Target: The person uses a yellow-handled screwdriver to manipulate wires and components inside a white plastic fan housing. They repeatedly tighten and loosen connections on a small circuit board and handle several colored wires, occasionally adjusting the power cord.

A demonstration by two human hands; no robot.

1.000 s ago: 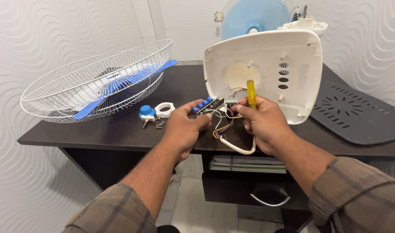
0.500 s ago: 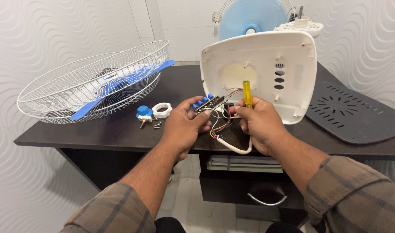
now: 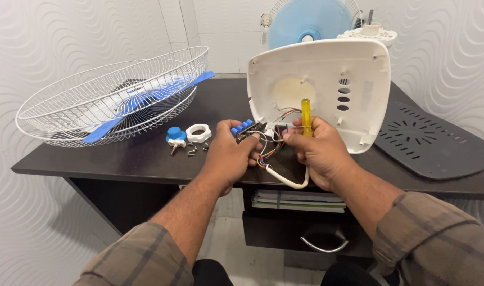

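Your left hand (image 3: pixel 228 153) grip closed on the blue-button switch board (image 3: pixel 247 129), your right hand (image 3: pixel 318 151) grip closed on the yellow screwdriver (image 3: pixel 306 115), coloured wires (image 3: pixel 271 150) between them, white fan base cover (image 3: pixel 326 87) just behind, all by the table (image 3: pixel 120 159) front edge, wire fan guard (image 3: pixel 112 95) toward the left edge.

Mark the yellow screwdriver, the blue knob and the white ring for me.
yellow screwdriver (image 3: pixel 306 114), head view, on its handle.
blue knob (image 3: pixel 175 134), head view, on its cap.
white ring (image 3: pixel 198 133), head view, on its rim.
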